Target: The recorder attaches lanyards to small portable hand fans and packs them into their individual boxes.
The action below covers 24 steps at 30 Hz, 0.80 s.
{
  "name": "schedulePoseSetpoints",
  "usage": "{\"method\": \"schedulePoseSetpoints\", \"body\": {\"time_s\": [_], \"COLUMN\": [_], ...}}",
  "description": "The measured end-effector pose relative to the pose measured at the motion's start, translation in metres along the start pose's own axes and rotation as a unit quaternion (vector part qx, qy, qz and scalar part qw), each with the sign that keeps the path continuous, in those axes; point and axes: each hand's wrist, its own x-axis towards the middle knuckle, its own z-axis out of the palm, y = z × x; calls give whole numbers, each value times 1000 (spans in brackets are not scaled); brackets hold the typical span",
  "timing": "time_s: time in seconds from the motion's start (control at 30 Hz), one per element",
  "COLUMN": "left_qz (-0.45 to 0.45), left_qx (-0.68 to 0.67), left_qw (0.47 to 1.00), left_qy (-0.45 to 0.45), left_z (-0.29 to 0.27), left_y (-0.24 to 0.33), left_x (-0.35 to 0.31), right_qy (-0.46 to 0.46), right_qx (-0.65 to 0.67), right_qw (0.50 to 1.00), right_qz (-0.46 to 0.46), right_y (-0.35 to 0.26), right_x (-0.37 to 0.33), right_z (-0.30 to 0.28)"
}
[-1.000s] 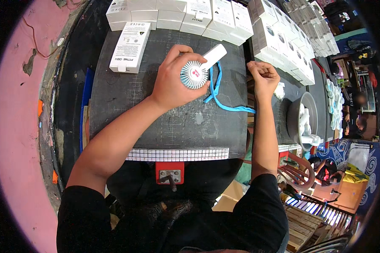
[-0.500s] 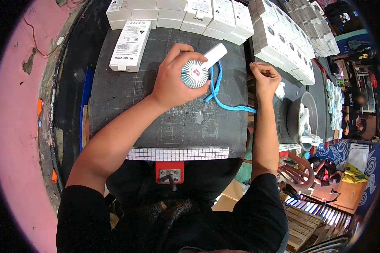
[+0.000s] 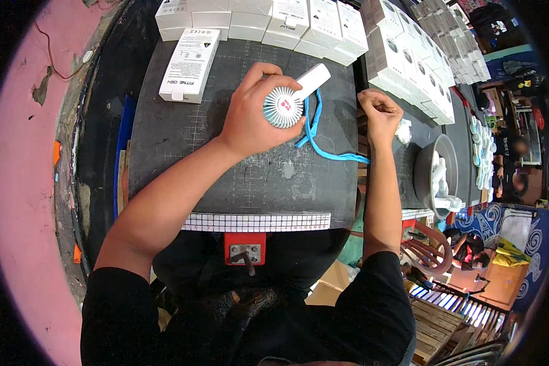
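Note:
My left hand (image 3: pixel 250 117) is closed round the head of a small white handheld fan (image 3: pixel 313 82). The fan's round grille faces up and its handle points away to the right. Beside the handle a blue cloth strip (image 3: pixel 332 156) lies in a loop on the black cutting mat (image 3: pixel 238 189) and runs right to my forearm. My right hand (image 3: pixel 381 119) hovers near the mat's right edge, fingers curled and thumb against them. Whatever it pinches, if anything, is hidden.
White boxes (image 3: pixel 287 24) line the mat's far edge, and one box (image 3: pixel 189 64) lies nearer at left. More boxes (image 3: pixel 409 67) are stacked at far right. A grey basin (image 3: pixel 425 160) with white fans stands right of my forearm, near a white crumpled piece (image 3: pixel 404 130).
My right hand has shifted slightly left, its fingers curling a little more. The left hand and the fan stay almost where they were.

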Motion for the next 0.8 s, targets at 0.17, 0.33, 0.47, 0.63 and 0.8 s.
{"method": "schedulePoseSetpoints", "body": {"time_s": [0.17,0.33,0.47,0.63,0.8], "left_qz": [2,2,7,11,3], "left_qx": [11,14,13,17,20], "left_qw": [1000,1000,1000,1000,1000], "left_qy": [1,0,-1,-1,-2], "left_z": [0,0,0,-1,0], "left_y": [-1,-1,-2,-3,-2], "left_x": [0,0,0,0,-1], "right_qy": [-11,-7,-32,-46,-46], "right_qx": [16,50,136,136,138], "right_qw": [1000,998,990,987,986], "right_qz": [-8,39,34,75,82], "right_y": [2,12,16,9,3], "right_x": [0,2,4,3,3], "right_z": [1,-5,-6,-3,0]}}
